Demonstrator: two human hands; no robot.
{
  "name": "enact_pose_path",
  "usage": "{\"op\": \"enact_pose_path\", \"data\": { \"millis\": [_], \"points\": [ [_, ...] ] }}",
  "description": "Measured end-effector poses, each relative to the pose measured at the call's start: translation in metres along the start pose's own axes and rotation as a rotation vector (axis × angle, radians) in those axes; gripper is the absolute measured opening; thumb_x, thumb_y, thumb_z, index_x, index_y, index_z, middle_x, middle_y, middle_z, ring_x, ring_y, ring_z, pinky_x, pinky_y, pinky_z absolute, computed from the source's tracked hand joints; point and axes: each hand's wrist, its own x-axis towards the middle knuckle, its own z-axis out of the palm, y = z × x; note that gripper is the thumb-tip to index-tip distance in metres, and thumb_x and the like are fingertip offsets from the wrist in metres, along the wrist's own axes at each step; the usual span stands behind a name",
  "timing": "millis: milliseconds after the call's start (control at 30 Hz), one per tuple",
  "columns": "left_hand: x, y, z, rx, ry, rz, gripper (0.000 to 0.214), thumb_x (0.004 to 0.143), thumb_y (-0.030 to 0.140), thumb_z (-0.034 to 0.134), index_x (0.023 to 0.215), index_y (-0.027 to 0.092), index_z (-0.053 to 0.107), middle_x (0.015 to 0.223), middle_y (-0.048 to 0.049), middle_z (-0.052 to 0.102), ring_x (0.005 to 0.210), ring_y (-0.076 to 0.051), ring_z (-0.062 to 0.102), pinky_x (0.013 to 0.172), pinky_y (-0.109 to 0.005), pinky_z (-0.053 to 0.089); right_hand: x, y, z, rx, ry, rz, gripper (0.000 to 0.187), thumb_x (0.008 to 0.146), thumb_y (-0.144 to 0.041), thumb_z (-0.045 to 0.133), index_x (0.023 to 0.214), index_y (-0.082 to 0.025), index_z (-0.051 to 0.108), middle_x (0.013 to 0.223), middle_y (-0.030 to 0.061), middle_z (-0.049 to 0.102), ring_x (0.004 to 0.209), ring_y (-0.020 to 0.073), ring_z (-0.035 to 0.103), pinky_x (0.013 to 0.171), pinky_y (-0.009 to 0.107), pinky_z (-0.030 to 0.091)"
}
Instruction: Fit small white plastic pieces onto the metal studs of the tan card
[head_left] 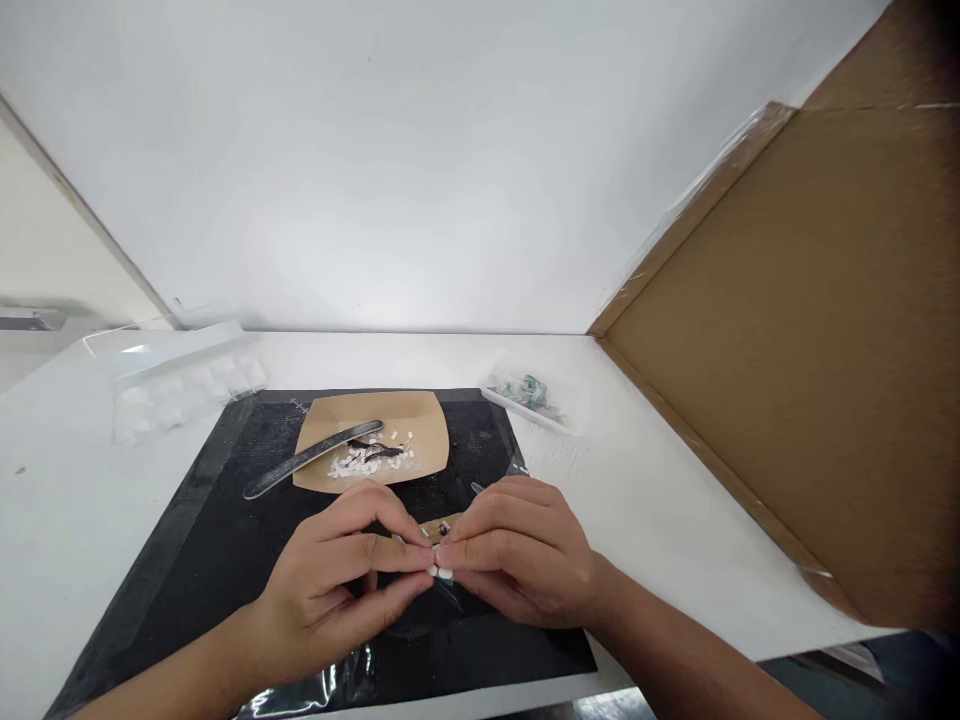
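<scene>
Small white pieces [445, 574] sit at the meeting point of the two hands, low in the middle of the view; two show plainly below the fingertips, and whether more are held is hidden. The left hand [330, 570] and the right hand [529, 550] both have their fingers closed in a pinch on these pieces, thumbs and forefingers nearly touching.

Just beyond the fingertips, at 12 o'clock, lies one brown card piece [435, 528] bearing tiny dark and white bits, largely blocked by the hands. A slim grey object [477, 488] pokes out from behind the right hand at 1 o'clock, too covered to name.

At 11 o'clock stands one brown paper tray [420, 412], holding many white chips [360, 465], too many to count, and some dark strips [386, 450]. One dark nail file [315, 458] lies across its left side, its lower end reaching past the rim.

All this is on one glossy black mat [187, 540] over a white table [637, 500]. Two plastic containers flank the mat's far corners: a translucent box [517, 407] of clear and green packets at 1 o'clock and a clear compartment case [184, 348], lid raised, at 10 o'clock.

A white wall [412, 150] rises behind at 12 o'clock; one cardboard panel [787, 330] closes off 2 o'clock.
</scene>
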Motion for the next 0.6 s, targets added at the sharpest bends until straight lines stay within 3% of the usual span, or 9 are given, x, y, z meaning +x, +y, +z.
{"op": "enact_pose_path", "data": {
  "millis": [367, 600],
  "points": [
    [0.0015, 0.0019, -0.0021, -0.023, -0.002, -0.026, 0.029, 0.091, 0.001, 0.072, 0.113, 0.018, 0.077, 0.099, -0.0100, 0.073, 0.089, -0.020, 0.069, 0.081, -0.037, 0.065, 0.0006, 0.0019, -0.0004, 0.004, 0.000, -0.029, 0.011, 0.097, -0.019, 0.076, 0.107, -0.017, 0.074, 0.092, 0.0021, 0.080, 0.078, 0.0134, 0.073, 0.066, 0.030, 0.051],
    [0.0003, 0.0026, -0.0026, -0.046, -0.025, -0.128, 0.024, 0.095, 0.003, 0.068, 0.110, 0.020, 0.075, 0.098, -0.0079, 0.072, 0.088, -0.018, 0.070, 0.071, -0.027, 0.063, 0.0024, 0.0013, -0.0011, 0.009, -0.030, -0.027, 0.013, 0.096, -0.018, 0.077, 0.108, -0.017, 0.074, 0.093, 0.0022, 0.079, 0.080, 0.0135, 0.073, 0.068, 0.030, 0.053]
  ]
}}
